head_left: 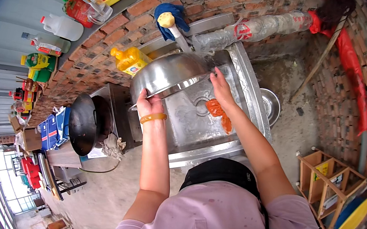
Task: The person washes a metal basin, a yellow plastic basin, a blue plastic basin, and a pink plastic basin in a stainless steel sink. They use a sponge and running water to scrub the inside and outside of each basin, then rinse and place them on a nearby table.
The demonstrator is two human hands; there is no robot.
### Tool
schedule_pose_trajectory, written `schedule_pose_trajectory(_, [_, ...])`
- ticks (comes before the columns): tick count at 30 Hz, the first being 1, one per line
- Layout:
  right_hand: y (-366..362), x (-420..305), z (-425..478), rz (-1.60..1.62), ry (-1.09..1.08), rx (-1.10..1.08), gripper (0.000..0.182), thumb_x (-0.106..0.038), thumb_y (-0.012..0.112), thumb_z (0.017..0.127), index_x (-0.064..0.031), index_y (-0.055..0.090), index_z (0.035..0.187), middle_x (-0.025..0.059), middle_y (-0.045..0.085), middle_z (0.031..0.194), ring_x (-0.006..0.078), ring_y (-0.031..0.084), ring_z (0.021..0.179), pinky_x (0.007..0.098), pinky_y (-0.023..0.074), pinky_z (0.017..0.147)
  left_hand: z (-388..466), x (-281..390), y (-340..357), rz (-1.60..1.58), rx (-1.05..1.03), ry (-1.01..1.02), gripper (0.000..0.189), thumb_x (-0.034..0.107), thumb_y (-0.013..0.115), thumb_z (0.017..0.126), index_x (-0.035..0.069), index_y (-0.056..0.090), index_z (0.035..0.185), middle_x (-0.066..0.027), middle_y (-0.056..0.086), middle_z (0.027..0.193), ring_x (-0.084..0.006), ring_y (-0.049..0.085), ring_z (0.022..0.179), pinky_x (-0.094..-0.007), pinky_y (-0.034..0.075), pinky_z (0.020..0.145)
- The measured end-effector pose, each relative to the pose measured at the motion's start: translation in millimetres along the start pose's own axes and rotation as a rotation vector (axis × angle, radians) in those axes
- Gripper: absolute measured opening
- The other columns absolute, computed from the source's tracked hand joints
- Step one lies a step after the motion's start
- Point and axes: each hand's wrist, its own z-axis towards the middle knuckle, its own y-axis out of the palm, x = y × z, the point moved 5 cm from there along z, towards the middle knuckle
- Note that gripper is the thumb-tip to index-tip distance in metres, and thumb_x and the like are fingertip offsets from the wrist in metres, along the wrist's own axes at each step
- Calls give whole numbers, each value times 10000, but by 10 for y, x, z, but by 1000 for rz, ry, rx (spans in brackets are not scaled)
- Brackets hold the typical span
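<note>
A large stainless steel basin (170, 72) is tilted over the far left part of a metal sink (182, 125), its outer side turned up. My left hand (149, 104) grips its near rim, with the thumb on the outside. At the basin's right end, my right hand (222, 88) holds the rim with fingers extended. The basin's inside is mostly hidden from me. On the wet sink floor, close to the drain (202, 106), lies a crumpled orange cloth or bag (218, 114). A pale tap with a yellow end (166, 20) rises behind the basin.
A yellow detergent bottle (130, 59) stands left of the basin, and a blue cloth (173, 9) hangs behind the tap. Further left is a dark wok (81, 125). To the right are a metal bowl (270, 107), a wooden stick (319, 60) and a wooden rack (330, 184).
</note>
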Motion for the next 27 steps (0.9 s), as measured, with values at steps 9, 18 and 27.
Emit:
schedule_pose_trajectory(9, [-611,217,-260,118,243,240,457,-348,443,956,26,525,1205,126,567,1206,212,503,1140,307,348,980,-378,-708,108,218,-335,-82,297,-24,502,875,10,489,1169,-107,556,1147,-217,558,1037,-365,491,859])
schedule_pose_trajectory(18, [-1286,174,-576,-218,373,-48,438,-365,510,925,-30,541,1205,68,580,1130,146,514,1040,302,414,866,-879,-965,51,863,-655,-27,278,-17,562,853,-13,551,1131,-99,623,1075,-182,594,964,-320,461,865])
schedule_pose_trajectory(27, [-959,-284,-390,-556,569,-381,673,-611,509,840,0,570,1115,99,631,936,202,616,820,325,515,688,-1272,-901,-644,2033,-1409,332,193,64,607,756,41,570,944,-193,614,794,-394,588,797,-461,456,699])
